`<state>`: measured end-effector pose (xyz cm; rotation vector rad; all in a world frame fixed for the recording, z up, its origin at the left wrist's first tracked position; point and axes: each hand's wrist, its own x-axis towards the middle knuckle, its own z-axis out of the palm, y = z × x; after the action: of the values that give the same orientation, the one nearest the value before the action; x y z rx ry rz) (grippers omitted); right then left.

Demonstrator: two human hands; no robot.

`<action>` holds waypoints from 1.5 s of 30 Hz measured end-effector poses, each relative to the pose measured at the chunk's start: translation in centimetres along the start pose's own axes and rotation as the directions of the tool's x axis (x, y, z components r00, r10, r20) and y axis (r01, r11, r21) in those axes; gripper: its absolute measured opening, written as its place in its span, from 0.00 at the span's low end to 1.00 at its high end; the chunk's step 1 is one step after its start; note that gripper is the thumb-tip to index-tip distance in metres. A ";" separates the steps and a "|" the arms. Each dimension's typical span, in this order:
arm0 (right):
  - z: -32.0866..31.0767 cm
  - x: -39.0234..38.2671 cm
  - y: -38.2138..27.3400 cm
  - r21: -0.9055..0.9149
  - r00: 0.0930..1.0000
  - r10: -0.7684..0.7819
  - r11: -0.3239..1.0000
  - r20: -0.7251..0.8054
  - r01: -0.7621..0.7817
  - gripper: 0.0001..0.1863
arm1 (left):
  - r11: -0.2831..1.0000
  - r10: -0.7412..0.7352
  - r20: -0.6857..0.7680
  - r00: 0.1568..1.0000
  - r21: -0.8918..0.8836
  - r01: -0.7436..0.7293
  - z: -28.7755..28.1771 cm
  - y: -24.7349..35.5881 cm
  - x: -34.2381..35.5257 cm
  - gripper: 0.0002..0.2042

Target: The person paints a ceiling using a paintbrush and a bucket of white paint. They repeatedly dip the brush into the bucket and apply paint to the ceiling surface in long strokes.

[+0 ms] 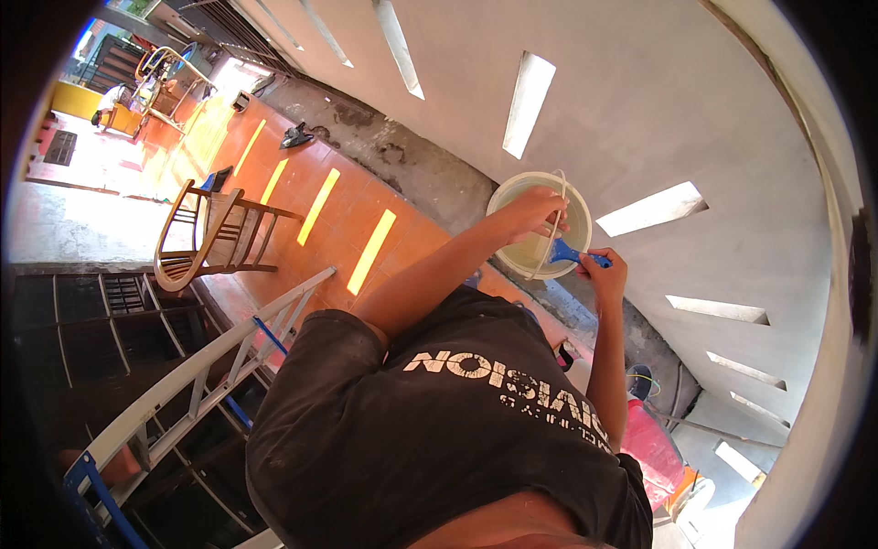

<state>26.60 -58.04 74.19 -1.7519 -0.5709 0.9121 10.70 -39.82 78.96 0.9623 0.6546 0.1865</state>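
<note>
Fingers of our left hand [535, 212] curl closed around the pale handle [563, 186] that arches over the bucket [503, 194]. Fingers of our right hand [606, 273] are closed too, wrapped around the grip of a blue brush [564, 252]. We see the brush reaching in over the bucket's rim at four o'clock, its head just below our left fingers; we cannot make out the bristles. The bucket is off-white and round, open toward us, and we cannot tell how full it is.

Taking the bucket as the middle of the dial, we find our dark T-shirt [457, 393], with pale lettering, at seven o'clock. A dark shoe [640, 382] shows at five o'clock. Around us on the right curves a pale wall [622, 119], pierced by slanted slots; one slot [529, 105] stands at twelve o'clock, another [651, 210] near three. Orange floor [352, 220] with bright yellow strips spreads toward nine and ten o'clock, bordered by a grey concrete strip [393, 137]. On it, at nine o'clock, we see a wooden chair [215, 233], and at ten a small black bag [295, 137]. A pale ladder [174, 384] with blue parts slants across at eight o'clock.
</note>
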 end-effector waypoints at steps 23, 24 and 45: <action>-13.5 -4.8 4.4 -0.627 0.970 -0.109 0.746 0.216 0.224 0.14 | 0.998 0.003 -0.178 0.984 -0.064 -0.015 10.5 -8.7 1.2 0.13; -14.0 -4.9 4.8 -0.627 0.976 -0.080 0.755 0.202 0.192 0.14 | 0.998 0.004 -0.172 0.985 -0.064 -0.015 10.8 -8.8 1.2 0.13; -25.6 -8.8 6.2 0.419 0.977 0.084 0.894 0.195 -0.160 0.11 | 1.000 0.006 -0.121 0.993 -0.017 -0.008 14.9 -8.6 1.8 0.10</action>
<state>41.53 -81.45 75.65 -1.3225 -0.3331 1.1879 19.82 -54.47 77.12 0.9414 0.7600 0.2582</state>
